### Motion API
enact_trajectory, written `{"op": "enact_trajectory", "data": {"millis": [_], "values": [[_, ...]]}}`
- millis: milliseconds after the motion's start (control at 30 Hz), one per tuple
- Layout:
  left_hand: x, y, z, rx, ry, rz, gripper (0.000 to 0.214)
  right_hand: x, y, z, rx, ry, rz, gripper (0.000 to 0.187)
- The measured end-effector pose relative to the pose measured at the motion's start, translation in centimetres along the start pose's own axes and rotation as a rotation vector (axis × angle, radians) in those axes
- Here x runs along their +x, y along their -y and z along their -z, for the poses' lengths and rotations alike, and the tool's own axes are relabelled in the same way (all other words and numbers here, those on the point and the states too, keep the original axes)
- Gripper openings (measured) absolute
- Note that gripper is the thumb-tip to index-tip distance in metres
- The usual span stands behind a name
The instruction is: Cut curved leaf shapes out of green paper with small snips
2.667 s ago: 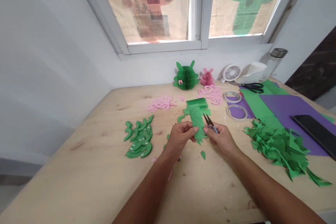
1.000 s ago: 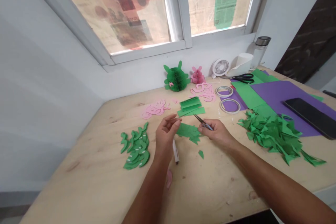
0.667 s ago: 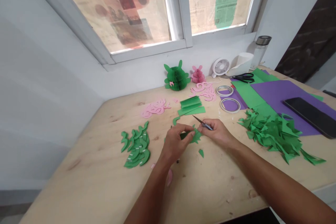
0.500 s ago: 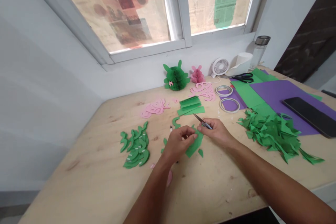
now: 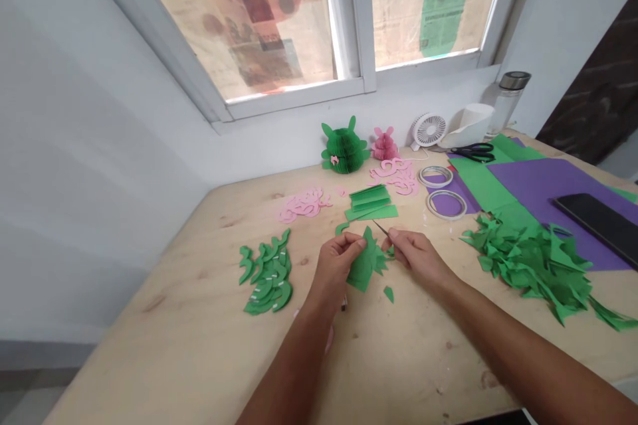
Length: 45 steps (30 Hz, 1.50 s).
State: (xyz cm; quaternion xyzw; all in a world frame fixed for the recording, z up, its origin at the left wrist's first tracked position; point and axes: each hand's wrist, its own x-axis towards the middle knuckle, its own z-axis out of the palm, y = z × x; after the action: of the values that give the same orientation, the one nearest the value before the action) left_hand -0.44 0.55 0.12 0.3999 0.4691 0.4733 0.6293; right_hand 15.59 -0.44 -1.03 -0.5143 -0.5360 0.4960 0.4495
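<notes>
Hands close together above the wooden surface [image 5: 149, 319]: left hand [image 5: 335, 267] pinches a cut green paper sheet [image 5: 363, 265], right hand [image 5: 417, 257] grips small snips [image 5: 381, 229], blades just beside the sheet.

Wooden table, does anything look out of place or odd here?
A small green paper scrap lies on its own on the wooden table, well apart from the heap of green paper offcuts on the right, so it looks like a stray piece.
</notes>
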Motion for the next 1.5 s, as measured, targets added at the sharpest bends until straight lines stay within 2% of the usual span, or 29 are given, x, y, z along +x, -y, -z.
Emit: {"op": "enact_trajectory", "data": {"millis": [267,733,1067,1500], "values": [[0.1,0.0,-0.1,-0.159,-0.103,0.003,0.023,-0.3,-0.4,-0.7,-0.043,0.046,-0.015,0.049],[0.3,0.8,-0.3,-0.24,-0.029,-0.042,0.024,-0.5,-0.9,-1.4,-0.07,0.022,-0.014,0.051],[0.3,0.7,-0.7,-0.25,-0.065,-0.025,0.026,-0.4,-1.6,-1.8,-0.046,-0.013,0.013,0.052],[0.2,0.8,-0.9,-0.285,-0.042,-0.032,0.021,-0.4,-1.6,-1.8,-0.055,-0.024,0.056,0.049]]}}
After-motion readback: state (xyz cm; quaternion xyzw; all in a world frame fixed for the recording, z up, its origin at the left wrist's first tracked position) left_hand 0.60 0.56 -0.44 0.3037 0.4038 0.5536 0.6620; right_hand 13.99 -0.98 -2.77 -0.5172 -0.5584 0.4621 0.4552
